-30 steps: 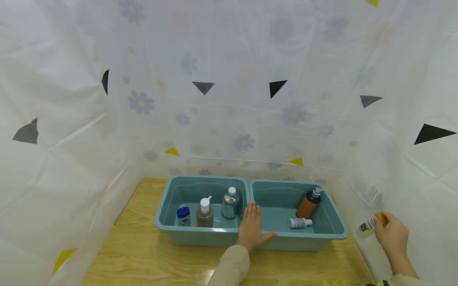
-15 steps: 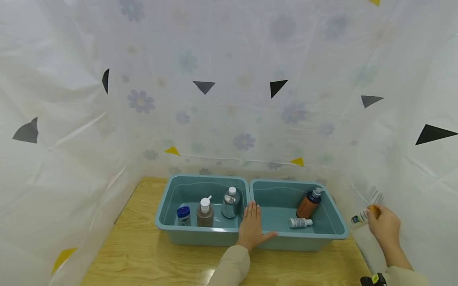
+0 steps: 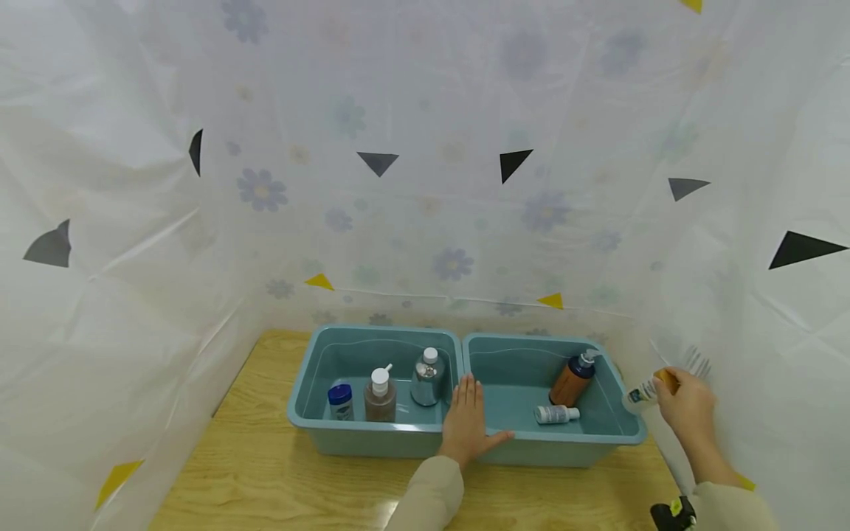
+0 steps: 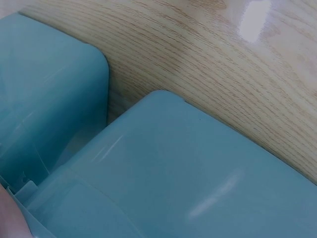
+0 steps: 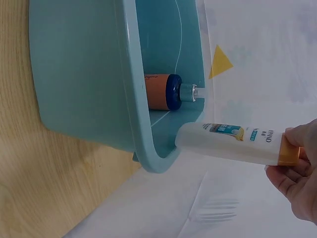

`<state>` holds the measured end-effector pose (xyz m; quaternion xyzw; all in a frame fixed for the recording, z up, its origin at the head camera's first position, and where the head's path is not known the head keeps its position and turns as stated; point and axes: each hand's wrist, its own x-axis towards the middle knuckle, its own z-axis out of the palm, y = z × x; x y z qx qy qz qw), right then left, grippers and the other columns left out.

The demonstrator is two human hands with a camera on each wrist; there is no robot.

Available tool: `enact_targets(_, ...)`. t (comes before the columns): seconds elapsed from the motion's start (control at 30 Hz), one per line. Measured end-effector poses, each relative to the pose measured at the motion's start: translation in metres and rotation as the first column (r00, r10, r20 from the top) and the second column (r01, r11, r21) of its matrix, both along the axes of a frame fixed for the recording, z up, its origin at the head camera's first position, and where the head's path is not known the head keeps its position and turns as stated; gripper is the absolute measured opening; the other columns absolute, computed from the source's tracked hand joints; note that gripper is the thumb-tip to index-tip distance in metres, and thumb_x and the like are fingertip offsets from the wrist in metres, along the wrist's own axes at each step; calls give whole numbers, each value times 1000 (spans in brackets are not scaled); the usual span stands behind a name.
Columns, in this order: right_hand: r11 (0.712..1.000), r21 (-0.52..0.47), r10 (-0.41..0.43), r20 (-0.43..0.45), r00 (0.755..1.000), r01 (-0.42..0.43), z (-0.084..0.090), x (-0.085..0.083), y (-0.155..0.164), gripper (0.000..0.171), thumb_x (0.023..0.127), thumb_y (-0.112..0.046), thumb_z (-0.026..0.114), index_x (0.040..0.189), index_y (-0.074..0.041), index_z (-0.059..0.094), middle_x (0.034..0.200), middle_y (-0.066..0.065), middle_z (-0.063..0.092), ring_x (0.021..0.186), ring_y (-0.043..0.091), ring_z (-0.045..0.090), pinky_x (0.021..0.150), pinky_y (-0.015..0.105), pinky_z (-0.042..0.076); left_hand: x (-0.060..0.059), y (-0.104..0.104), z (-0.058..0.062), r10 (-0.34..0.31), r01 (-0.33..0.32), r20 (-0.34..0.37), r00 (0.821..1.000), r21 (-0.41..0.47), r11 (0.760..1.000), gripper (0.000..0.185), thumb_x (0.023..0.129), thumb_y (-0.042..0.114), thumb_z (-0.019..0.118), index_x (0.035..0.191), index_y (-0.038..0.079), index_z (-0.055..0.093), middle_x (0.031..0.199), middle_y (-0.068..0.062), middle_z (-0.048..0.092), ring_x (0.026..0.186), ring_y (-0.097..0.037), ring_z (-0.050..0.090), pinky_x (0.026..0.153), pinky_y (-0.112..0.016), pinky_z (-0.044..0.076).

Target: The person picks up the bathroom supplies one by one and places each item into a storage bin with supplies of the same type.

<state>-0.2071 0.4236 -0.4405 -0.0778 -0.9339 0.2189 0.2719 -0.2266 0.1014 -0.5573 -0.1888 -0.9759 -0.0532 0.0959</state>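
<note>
My right hand [image 3: 687, 405] grips a white bottle with an orange cap [image 3: 647, 389] by its cap end, holding it level beside the right rim of the right teal bin [image 3: 631, 428]. In the right wrist view that white bottle [image 5: 233, 144] points its base over the bin's corner [image 5: 148, 158]. My left hand [image 3: 468, 424] lies flat, fingers straight, on the front rims where the left bin [image 3: 299, 398] and right bin meet. The right bin holds an orange pump bottle [image 3: 572, 377] and a small white bottle [image 3: 556, 414] lying down.
The left bin contains a blue-capped jar [image 3: 341, 400], a brown pump bottle [image 3: 381, 396] and a silver bottle [image 3: 428, 377]. Both bins stand on a wooden table [image 3: 265, 479] enclosed by a flowered plastic curtain [image 3: 425, 184] at the back and both sides.
My right hand has carried the white bottle up and leftward, from beside the curtain to the right bin's rim. The left hand has stayed put.
</note>
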Motion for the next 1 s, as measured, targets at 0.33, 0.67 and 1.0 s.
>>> enact_targets(0.33,998,10,69,83,994,-70,-3,-11,-15,30,85,-1,58,106,20,54,99,41,57,79,48,58,63,52,49,0,-1,3,8,-8,4,1000,-20,1000,103,77,82,30,144,2,31,152,-16,26,143,-27,21,113,-35,27)
enact_targets(0.67,985,29,166,52,985,-168,-9,-19,-33,26,80,3,63,100,20,59,95,40,59,80,51,60,65,56,51,1,0,1,3,-3,21,1000,-5,1000,103,77,81,32,144,3,31,153,-15,25,143,-27,21,114,-35,26)
enact_targets(1.0,957,67,269,149,952,-281,-11,-32,-51,29,79,2,65,101,20,60,95,38,61,80,47,60,66,52,50,1,0,4,-4,4,6,1000,-11,1000,103,77,81,32,143,2,32,152,-16,27,142,-27,23,113,-35,28)
